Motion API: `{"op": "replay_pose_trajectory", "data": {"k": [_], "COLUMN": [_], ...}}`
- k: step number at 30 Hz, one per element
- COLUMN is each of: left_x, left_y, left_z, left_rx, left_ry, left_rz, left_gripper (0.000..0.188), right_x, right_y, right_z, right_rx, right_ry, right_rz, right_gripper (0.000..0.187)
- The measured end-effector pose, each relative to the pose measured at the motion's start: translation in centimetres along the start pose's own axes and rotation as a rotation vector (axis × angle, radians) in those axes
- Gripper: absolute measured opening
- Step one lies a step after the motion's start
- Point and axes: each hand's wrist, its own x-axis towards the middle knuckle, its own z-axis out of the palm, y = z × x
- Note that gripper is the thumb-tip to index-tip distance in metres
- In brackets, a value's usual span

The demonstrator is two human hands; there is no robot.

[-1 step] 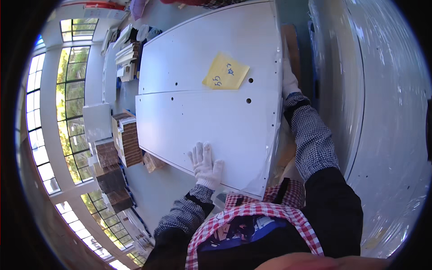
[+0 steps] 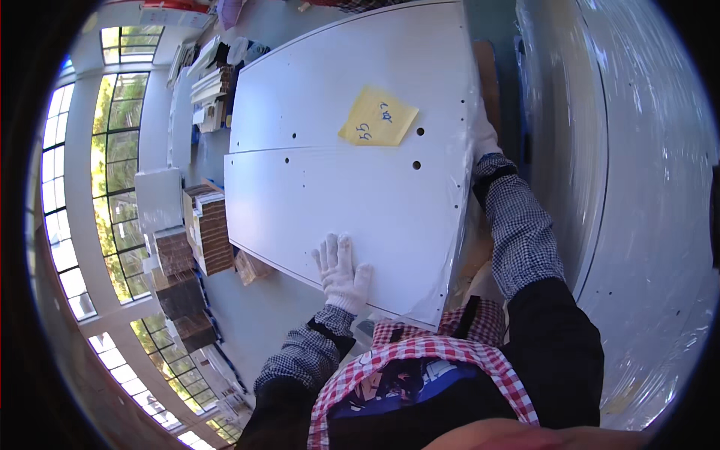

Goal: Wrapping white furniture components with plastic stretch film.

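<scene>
Two white panels (image 2: 375, 210) with small drilled holes lie side by side in front of me, their long edges meeting along a seam. A yellow sticky note (image 2: 379, 118) with blue handwriting sits across that seam. My left hand (image 2: 343, 270), in a white knit glove, rests flat on the nearer panel close to its front edge, fingers spread. Beside the panels' right edge is my right hand (image 2: 484, 139), also gloved. Its fingers are hidden there, so its grip does not show. Clear plastic film (image 2: 448, 274) hangs along that right edge.
On the right stands a large pale stack wrapped in clear film (image 2: 637, 187). Brown cardboard (image 2: 487, 71) lies between it and the panels. Stacked cartons (image 2: 212, 229) and wrapped bundles (image 2: 180, 296) stand on the floor to the left, before tall windows (image 2: 120, 172).
The view has shifted very slightly. Both hands keep their places at the panels.
</scene>
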Motion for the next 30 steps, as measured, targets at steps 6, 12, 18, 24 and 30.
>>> {"op": "replay_pose_trajectory", "data": {"k": [6, 12, 18, 24, 30], "left_x": [0.9, 0.7, 1.7, -2.4, -13.2], "left_y": [1.0, 1.3, 1.7, -3.3, -14.6], "left_z": [-0.6, -0.6, -1.7, -0.6, 3.1], "left_rx": [-0.073, -0.108, -0.304, -0.651, -0.749], "left_ry": [0.006, 0.005, 0.050, 0.115, 0.380], "left_rz": [-0.001, 0.002, 0.088, 0.095, -0.020], "left_gripper": [0.080, 0.079, 0.078, 0.071, 0.053], "right_x": [-4.6, -18.1, -26.0, -33.7, -33.1], "right_y": [-0.6, -2.0, -4.9, -13.6, -12.2], "right_z": [-3.3, -4.1, -6.2, -0.1, -1.8], "right_rx": [-0.140, -0.311, -0.495, -1.256, -1.332], "right_ry": [0.041, 0.120, 0.179, 0.104, 0.194], "right_rz": [-0.133, -0.287, -0.498, -0.281, -0.298], "right_gripper": [0.057, 0.057, 0.058, 0.066, 0.069]}}
